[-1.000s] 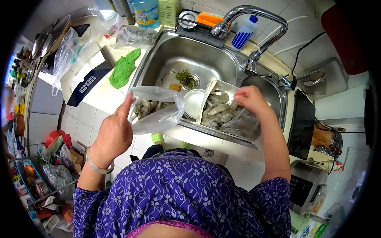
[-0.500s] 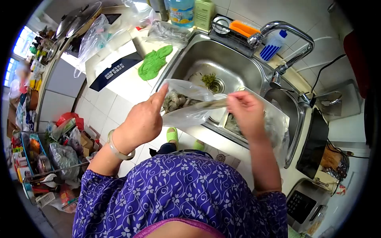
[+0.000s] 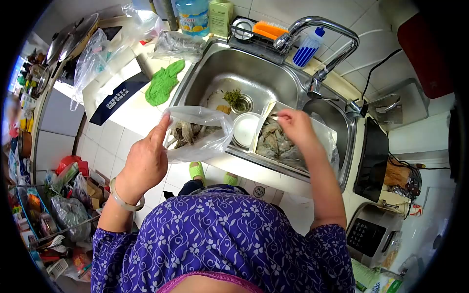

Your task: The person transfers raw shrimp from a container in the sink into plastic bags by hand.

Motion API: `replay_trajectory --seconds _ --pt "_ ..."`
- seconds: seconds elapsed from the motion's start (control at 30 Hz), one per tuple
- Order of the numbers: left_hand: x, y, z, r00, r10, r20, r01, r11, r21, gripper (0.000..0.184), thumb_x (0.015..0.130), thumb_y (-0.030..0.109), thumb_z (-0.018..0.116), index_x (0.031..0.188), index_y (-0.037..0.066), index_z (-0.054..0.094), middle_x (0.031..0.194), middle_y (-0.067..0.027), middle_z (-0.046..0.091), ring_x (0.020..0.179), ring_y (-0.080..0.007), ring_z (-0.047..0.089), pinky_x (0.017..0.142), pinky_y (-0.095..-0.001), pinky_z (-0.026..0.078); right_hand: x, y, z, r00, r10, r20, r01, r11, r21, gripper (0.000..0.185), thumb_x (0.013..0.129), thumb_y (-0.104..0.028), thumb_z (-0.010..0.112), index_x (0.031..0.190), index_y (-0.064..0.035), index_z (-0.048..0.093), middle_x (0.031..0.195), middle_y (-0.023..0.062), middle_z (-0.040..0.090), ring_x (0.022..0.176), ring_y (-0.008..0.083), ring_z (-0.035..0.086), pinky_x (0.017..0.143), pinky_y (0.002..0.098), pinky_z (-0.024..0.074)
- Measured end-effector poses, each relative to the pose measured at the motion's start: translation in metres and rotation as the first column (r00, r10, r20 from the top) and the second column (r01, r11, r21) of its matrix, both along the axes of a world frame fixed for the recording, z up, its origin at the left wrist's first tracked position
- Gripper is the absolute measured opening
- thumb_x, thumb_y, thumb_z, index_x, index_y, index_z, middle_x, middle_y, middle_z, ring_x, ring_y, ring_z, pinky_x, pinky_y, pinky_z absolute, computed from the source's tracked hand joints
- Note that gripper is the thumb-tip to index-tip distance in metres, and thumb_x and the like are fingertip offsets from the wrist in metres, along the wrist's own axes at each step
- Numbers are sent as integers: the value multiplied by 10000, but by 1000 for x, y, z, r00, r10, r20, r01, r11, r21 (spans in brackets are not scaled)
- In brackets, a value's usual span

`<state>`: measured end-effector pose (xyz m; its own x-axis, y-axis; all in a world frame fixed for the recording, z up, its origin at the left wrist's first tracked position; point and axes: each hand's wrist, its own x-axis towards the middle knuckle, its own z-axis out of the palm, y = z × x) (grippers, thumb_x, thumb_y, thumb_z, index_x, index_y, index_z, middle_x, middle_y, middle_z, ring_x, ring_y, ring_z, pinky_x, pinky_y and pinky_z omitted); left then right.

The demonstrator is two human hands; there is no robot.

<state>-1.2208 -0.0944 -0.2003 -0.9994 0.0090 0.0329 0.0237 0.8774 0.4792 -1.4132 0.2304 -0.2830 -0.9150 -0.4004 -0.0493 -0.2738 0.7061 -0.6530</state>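
Note:
My left hand [image 3: 146,158], with a bangle on the wrist, grips the rim of a clear plastic bag [image 3: 215,139] that hangs open at the counter's front edge. Greyish shrimp-like pieces [image 3: 185,134] lie inside the bag. My right hand [image 3: 295,128] is over a white box [image 3: 322,134] at the sink's front, its fingers pinched at the box's far left edge; a small dark bit shows at the fingertips. More grey shrimp-like pieces [image 3: 273,141] fill the box. Between bag and box stands a round white dish [image 3: 245,129].
Green scraps [image 3: 234,99] lie by the drain in the steel sink [image 3: 264,73]. A chrome faucet [image 3: 349,36] arches over its back right. On the left counter are a green cloth [image 3: 164,84] and a dark-edged carton [image 3: 117,100]. Bottles stand behind.
Half a second ago my right hand was beside the bag with a long greyish piece; now it is back over the box. My left hand still holds the bag. The view has shifted.

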Motion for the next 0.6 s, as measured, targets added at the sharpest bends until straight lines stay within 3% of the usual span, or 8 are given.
replay_trajectory --seconds 0.03,0.1,0.23,0.3,0.4,0.47,0.5,0.6 --pt "1 1 0 1000 -1 1 1 1000 1 827 683 -143 444 1449 34 185 1248 -214 545 739 -335 628 717 -404 511 -8 12 -2 1000 -4 2 4 1000 1 215 800 -144 646 999 -69 681 865 152 681 782 261 672 685 349 530" --pt "-2 3 -1 1000 -11 -1 11 1000 0 832 678 -145 444 1449 35 187 1249 -214 544 739 -334 628 716 -402 513 -16 22 -3 987 158 30 -148 826 544 236 757 -154 669 979 -75 687 934 154 674 866 291 656 723 377 530" --pt "-4 3 -1 1000 -15 14 15 1000 1 840 674 -144 453 1449 38 187 1251 -208 545 737 -333 627 722 -401 514 -31 22 -42 969 162 189 -248 577 778 220 716 -189 677 903 -73 685 937 152 662 892 328 626 803 421 492" --pt "-8 4 -1 1000 -20 15 19 1000 2 838 675 -142 456 1448 37 188 1251 -205 546 736 -331 627 724 -402 514 -31 31 -35 974 174 145 -223 626 747 203 719 -179 669 890 -71 679 926 161 657 886 333 624 791 424 491" --pt "-9 5 0 1000 -7 19 8 999 -35 829 679 -133 463 1445 28 189 1253 -200 545 734 -326 626 726 -400 514 -24 54 -5 976 189 -108 -111 860 499 176 727 -154 658 874 -58 665 864 180 644 822 345 622 719 424 487" --pt "-9 4 -2 999 -29 24 30 998 -46 821 683 -125 475 1440 18 190 1252 -200 545 739 -321 627 724 -402 513 -16 51 27 994 -75 -78 85 986 144 270 740 -120 691 996 -43 658 777 164 647 722 252 655 634 368 492" --pt "-8 3 -2 1000 -13 28 14 998 -54 821 683 -125 475 1440 18 190 1252 -200 545 739 -321 627 724 -402 513 -15 50 40 994 -101 45 104 993 -49 235 762 -52 673 996 -44 653 769 87 661 687 126 634 590 283 471" --pt "-12 5 2 998 -13 69 17 998 -54 781 703 -105 480 1428 9 213 1228 -204 555 783 -344 628 744 -413 512 26 -3 82 998 50 36 -22 831 -555 221 804 -2 630 1023 -37 634 842 36 658 722 74 606 619 221 478"
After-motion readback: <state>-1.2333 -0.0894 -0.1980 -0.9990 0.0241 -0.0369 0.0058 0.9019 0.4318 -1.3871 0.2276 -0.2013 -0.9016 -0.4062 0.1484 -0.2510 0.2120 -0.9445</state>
